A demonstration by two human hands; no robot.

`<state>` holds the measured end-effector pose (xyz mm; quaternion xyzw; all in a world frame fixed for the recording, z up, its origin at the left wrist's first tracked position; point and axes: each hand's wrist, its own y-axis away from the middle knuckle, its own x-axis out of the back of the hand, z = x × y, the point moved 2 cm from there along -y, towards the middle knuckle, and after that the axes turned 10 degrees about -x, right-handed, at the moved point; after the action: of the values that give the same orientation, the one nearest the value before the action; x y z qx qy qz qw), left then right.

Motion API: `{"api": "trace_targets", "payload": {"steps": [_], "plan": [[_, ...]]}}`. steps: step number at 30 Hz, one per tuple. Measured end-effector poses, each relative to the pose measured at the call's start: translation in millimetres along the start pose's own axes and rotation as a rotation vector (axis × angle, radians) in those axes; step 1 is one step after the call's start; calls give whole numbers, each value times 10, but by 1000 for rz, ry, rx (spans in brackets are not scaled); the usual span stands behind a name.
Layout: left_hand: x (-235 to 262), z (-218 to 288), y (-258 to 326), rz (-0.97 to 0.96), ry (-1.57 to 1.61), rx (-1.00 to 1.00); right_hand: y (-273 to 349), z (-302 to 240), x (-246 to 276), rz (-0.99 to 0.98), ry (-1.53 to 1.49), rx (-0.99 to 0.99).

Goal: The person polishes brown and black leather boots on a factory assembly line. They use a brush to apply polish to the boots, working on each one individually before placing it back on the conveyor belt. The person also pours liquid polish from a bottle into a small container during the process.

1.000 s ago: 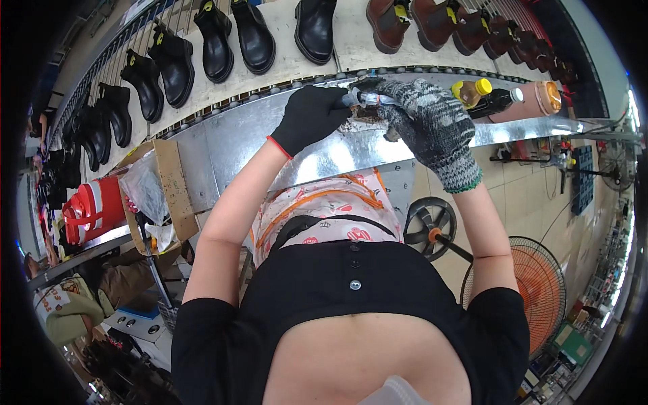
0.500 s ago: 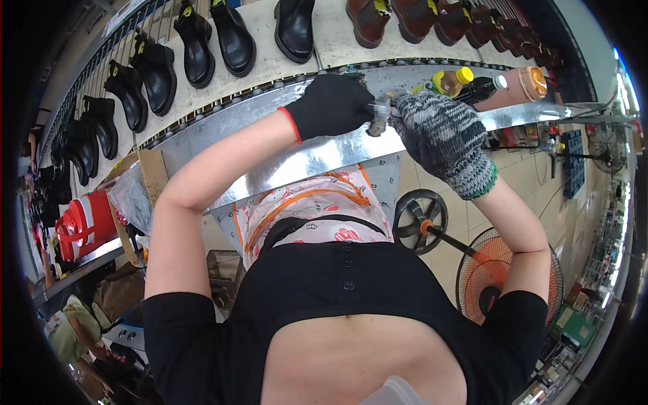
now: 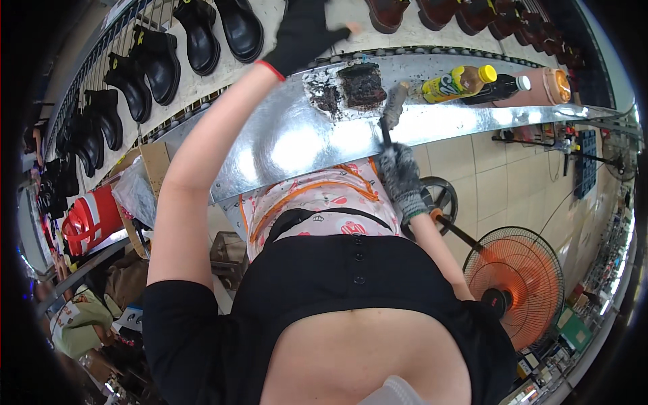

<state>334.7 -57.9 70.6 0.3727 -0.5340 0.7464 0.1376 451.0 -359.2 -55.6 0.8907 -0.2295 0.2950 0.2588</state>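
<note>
My left hand (image 3: 302, 37), in a black glove with red cuff trim, stretches over the belt at the far side, where a black boot stands. Its thumb points away from the palm; the other fingers are cut off by the upper edge. Lower down, my right hand (image 3: 399, 177), in a grey knitted glove, closes round the dark handle of a tool with a grey, fuzzy-looking head (image 3: 394, 106). That head lies over the metal bench (image 3: 283, 145). Beside it rests a blackened, crusty block (image 3: 362, 85) on a pale, black-stained sheet (image 3: 322, 94).
Black boots (image 3: 156, 64) line the belt on the left, brown boots (image 3: 435, 13) on the right. A yellow-capped bottle (image 3: 453, 84), a dark bottle (image 3: 496, 89) and a pink container (image 3: 540, 88) lie along the bench. An orange fan (image 3: 520, 287) stands at right, a red jug (image 3: 93, 223) at left.
My hands have parted from close together over the bench. The left has gone up and away to the black boot; the right has come down toward me with the tool, uncovering the blackened block.
</note>
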Motion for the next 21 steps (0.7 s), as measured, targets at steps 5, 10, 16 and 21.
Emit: {"api": "trace_targets", "payload": {"steps": [5,10,16,21], "plan": [[-379,-1120,208,-57,74,616,35,-165,-79,-20,-332,-111],[-788,-1245,39,-132,248,924,-267,-176,-352,28,-391,-97],[-1169,-1084,-154,-307,152,992,-260,-227,-294,3,-154,-118],[-1196,-927,-349,-368,-95,1100,-271,-259,-264,46,53,38]]}}
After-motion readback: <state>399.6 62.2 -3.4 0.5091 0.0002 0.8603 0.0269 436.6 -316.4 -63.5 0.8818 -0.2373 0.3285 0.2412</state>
